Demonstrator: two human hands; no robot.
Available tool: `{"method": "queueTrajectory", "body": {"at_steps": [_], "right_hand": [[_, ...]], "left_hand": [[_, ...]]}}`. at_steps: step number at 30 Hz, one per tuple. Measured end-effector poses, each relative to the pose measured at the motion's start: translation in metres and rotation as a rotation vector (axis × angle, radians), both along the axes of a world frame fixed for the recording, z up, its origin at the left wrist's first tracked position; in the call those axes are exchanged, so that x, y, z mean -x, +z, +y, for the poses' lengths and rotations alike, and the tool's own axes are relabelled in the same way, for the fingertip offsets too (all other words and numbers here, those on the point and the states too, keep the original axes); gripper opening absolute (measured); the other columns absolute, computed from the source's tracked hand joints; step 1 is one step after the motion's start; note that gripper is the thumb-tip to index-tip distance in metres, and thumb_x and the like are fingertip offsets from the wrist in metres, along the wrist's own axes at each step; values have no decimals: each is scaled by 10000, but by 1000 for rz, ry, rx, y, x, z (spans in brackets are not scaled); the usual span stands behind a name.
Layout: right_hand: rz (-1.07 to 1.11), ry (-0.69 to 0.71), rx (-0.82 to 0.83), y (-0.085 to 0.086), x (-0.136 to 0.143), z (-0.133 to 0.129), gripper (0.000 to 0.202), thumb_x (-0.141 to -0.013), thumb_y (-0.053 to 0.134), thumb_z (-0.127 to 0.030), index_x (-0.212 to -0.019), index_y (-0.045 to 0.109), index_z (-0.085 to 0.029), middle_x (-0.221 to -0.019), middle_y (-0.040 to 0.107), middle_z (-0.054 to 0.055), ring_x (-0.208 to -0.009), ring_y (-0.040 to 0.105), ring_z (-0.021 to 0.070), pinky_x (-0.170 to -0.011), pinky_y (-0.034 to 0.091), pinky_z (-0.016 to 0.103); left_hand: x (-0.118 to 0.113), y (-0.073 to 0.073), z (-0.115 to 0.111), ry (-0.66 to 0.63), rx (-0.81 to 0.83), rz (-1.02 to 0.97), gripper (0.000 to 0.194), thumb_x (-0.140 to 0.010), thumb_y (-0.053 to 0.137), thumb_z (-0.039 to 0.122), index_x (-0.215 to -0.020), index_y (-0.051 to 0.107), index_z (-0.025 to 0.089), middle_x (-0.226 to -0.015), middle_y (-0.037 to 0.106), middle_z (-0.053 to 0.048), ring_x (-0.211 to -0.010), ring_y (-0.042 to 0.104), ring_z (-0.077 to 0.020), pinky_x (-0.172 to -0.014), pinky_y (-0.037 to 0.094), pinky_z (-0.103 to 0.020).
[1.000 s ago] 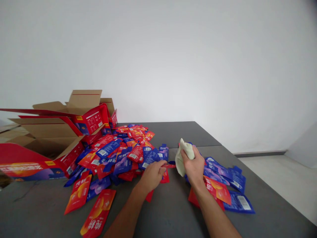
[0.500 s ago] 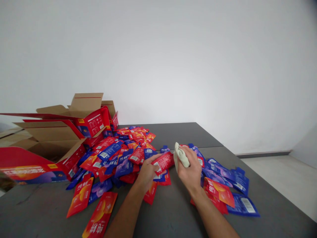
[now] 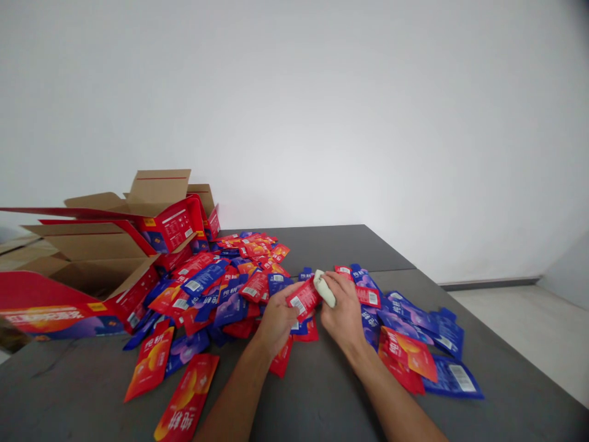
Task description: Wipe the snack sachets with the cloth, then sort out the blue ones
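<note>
Our left hand [image 3: 277, 319] grips a red packet [image 3: 304, 299] by its left end, thumb on the barcode side, and our right hand [image 3: 343, 310] is closed around a bunched white cloth [image 3: 326, 291] that meets the packet's right end. We hold the packet above the dark table [image 3: 317, 393], between two groups of packets. To our left lies a large heap [image 3: 230, 291] of red and blue packets, with open red cartons [image 3: 131, 301] beside it; to our right spreads a smaller overlapping cluster [image 3: 409, 347]. Behind the table we see a pale wall [image 3: 294, 123].
</note>
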State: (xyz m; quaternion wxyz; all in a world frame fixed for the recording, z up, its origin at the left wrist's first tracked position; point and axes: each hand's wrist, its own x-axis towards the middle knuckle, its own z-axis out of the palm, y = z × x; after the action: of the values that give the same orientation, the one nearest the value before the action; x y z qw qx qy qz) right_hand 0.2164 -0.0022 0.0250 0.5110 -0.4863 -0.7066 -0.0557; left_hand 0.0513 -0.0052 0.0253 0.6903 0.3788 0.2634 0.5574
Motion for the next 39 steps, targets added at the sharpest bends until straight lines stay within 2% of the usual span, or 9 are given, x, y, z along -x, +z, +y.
{"method": "queueTrajectory", "body": {"at_steps": [3, 11, 17, 20, 22, 28, 33, 36, 39], "right_hand": [[-65, 21, 49, -7, 6, -1, 508, -794, 489, -45, -1254, 646, -191, -1285, 617, 118, -1155, 539, 288, -980, 471, 474], [-150, 299, 131, -2, 37, -23, 640, -683, 527, 14, -1254, 653, -245, -1280, 639, 76, -1074, 556, 271, -914, 496, 430], [5, 126, 91, -5, 21, -10, 532, -770, 497, -16, -1231, 667, -222, -1267, 645, 105, -1120, 564, 281, -955, 483, 474], [102, 56, 89, -6, 9, 0, 442, -824, 499, -61, -1205, 677, -196, -1238, 648, 124, -1134, 571, 286, -987, 467, 500], [176, 68, 110, -4, 6, 2, 369, -855, 522, -107, -1175, 684, -198, -1208, 658, 116, -1108, 589, 276, -983, 475, 488], [414, 100, 133, 8, 13, -8, 227, -905, 589, -242, -1114, 672, -213, -1155, 678, 88, -1067, 620, 251, -952, 503, 429], [338, 250, 163, 7, 25, -19, 232, -910, 597, -238, -1128, 676, -245, -1170, 676, 75, -1070, 629, 236, -939, 518, 400], [286, 284, 138, 3, 31, -21, 289, -928, 566, -224, -1199, 657, -264, -1221, 660, 86, -1133, 607, 243, -983, 502, 425], [214, 308, 100, 1, 33, -22, 334, -921, 547, -189, -1232, 637, -270, -1231, 666, 88, -1158, 597, 252, -1005, 487, 457]], "left_hand": [[-5, -1, -3, -44, -65, 9, 641, -640, 679, 43, -1270, 655, 162, -1094, 737, -107, -976, 683, -231, -871, 514, -330], [-2, -11, 4, 75, -61, 6, 602, -669, 694, 96, -1261, 654, 198, -1082, 736, -81, -911, 676, -197, -760, 495, -264], [-4, -7, 2, 102, -70, 64, 660, -554, 621, 2, -1188, 690, 174, -1082, 734, -79, -924, 671, -206, -758, 494, -256], [-5, -3, -1, 90, -28, 52, 591, -560, 639, 20, -1132, 700, 155, -1057, 735, -83, -900, 687, -223, -782, 519, -293], [-4, -1, -2, 116, 20, -4, 536, -614, 675, 72, -1142, 679, 160, -1042, 735, -81, -868, 698, -222, -795, 540, -327], [4, -1, 5, 284, 108, -148, 645, -687, 684, 97, -1309, 561, 213, -1089, 732, -81, -918, 712, -229, -856, 570, -403], [5, -5, 7, 208, 142, -160, 449, -721, 691, 154, -1169, 667, 170, -1145, 723, -102, -1013, 688, -220, -907, 547, -366], [-2, -9, 6, 188, 103, -45, 324, -761, 704, 281, -1061, 723, 161, -1093, 736, -99, -1029, 678, -240, -875, 548, -367], [-10, -12, 4, 161, 25, 41, 328, -736, 746, 299, -1035, 742, 166, -1046, 747, -86, -1023, 675, -244, -874, 532, -343]]}}
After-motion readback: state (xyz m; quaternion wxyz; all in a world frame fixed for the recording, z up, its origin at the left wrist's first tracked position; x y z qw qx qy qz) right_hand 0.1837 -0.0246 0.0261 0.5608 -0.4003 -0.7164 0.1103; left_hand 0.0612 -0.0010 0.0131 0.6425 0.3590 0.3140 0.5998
